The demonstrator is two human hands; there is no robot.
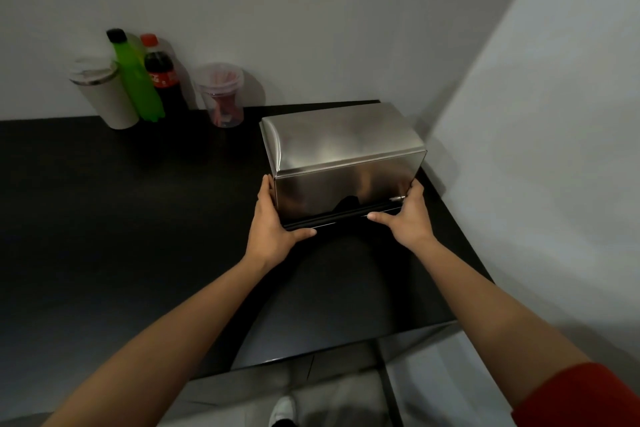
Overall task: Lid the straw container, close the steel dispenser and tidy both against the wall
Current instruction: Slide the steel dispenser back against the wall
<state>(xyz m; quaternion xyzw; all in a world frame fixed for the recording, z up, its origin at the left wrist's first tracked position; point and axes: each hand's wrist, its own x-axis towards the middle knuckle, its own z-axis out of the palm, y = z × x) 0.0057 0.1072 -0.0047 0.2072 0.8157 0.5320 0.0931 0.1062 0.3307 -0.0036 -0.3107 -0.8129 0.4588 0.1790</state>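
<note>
A steel dispenser point(341, 156), a shiny closed box with a black base strip, stands on the black table point(121, 218) near the right wall. My left hand point(273, 222) grips its lower left corner, thumb along the front base. My right hand point(408, 215) grips the lower right corner the same way. The clear straw container point(223, 97), holding pink and red straws, stands by the back wall with a clear lid on top.
A white tumbler point(104, 94), a green bottle point(136, 80) and a cola bottle point(164, 76) stand together against the back wall at the left. The table's front edge runs just before my feet. White walls close the back and right sides.
</note>
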